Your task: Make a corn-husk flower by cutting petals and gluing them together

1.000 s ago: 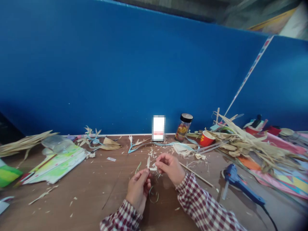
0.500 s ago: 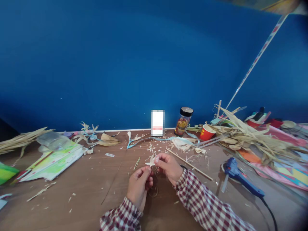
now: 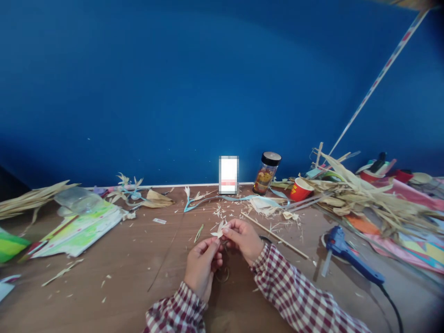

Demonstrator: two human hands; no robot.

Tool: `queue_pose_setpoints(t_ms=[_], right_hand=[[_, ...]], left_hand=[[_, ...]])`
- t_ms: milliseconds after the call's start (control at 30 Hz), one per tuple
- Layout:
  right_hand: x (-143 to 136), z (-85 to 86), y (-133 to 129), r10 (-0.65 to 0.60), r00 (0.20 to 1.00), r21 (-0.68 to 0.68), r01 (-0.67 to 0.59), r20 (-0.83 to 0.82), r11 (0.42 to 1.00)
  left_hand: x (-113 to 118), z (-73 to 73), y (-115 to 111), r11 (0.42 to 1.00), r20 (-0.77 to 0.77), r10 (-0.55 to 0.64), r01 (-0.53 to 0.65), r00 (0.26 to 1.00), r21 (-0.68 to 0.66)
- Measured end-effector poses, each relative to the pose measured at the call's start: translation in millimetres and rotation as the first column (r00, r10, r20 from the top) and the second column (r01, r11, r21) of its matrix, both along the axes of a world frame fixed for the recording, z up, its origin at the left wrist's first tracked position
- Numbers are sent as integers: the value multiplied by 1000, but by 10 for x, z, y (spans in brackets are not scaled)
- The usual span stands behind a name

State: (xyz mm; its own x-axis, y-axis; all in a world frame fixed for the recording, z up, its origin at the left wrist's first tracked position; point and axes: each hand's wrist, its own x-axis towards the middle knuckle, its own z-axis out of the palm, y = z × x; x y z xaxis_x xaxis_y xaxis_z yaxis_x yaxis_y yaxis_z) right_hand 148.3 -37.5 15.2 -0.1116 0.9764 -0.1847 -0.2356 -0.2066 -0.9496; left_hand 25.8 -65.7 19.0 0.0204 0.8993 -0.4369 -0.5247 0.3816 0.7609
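Note:
Between my two hands is a small pale flower of pointed corn-husk petals (image 3: pixel 219 230). My left hand (image 3: pixel 202 263) pinches its lower end between thumb and fingers. From the other side, the thumb and forefinger of my right hand (image 3: pixel 243 237) grip a petal. Beneath my hands lies a thin curled strip (image 3: pixel 223 275) on the brown table (image 3: pixel 118 296). Just beyond my left hand is a small green loop of husk (image 3: pixel 199 233). A thin wooden stick (image 3: pixel 277 237) runs diagonally beyond my right hand.
At right lie a blue glue gun (image 3: pixel 352 256) with its cord and a heap of dried husks (image 3: pixel 354 194). Further back stand a glass jar (image 3: pixel 267 173), a red paper cup (image 3: pixel 301 189) and a blurred upright phone (image 3: pixel 228 175). A painted sheet (image 3: pixel 86 231) lies left; husk scraps (image 3: pixel 222 211) are scattered about.
My hands keep hold of the husk flower, with hardly any movement of the fingers. The whole view has shifted slightly.

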Motion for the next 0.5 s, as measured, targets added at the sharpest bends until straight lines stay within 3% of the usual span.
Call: queue_pose_setpoints(t_ms=[500], right_hand=[[-17, 26, -2, -65, 996, 63, 61, 60, 996]], left_hand=[[4, 5, -4, 1000, -17, -10, 10, 1000, 9]])
